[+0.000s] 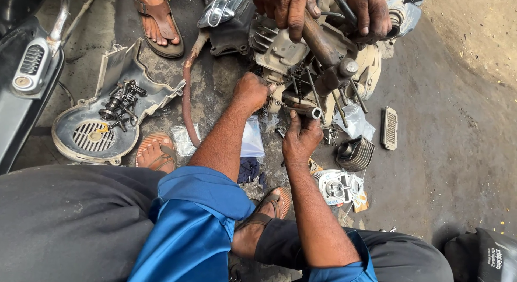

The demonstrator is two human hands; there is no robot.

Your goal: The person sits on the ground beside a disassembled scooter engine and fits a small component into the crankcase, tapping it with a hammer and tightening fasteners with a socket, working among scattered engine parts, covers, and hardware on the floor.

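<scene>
Figure: my left hand [251, 92] is closed in a fist against the near side of the engine block [301, 61], fingers curled tight on a small part hidden beneath them; what it is I cannot tell. My right hand [300, 138] sits just right of it, fingers wrapped around a short metal tool [308, 111] pressed to the engine's lower edge. Beyond my fingers, 2 hands of another person [285, 10] steady the engine from above. Right of my right hand lies a finned cylinder [355, 153]; nearer to me, a cylinder head [336, 186]. Far left of my left hand, a plastic fan cover [102, 126] holds loose springs and bolts.
</scene>
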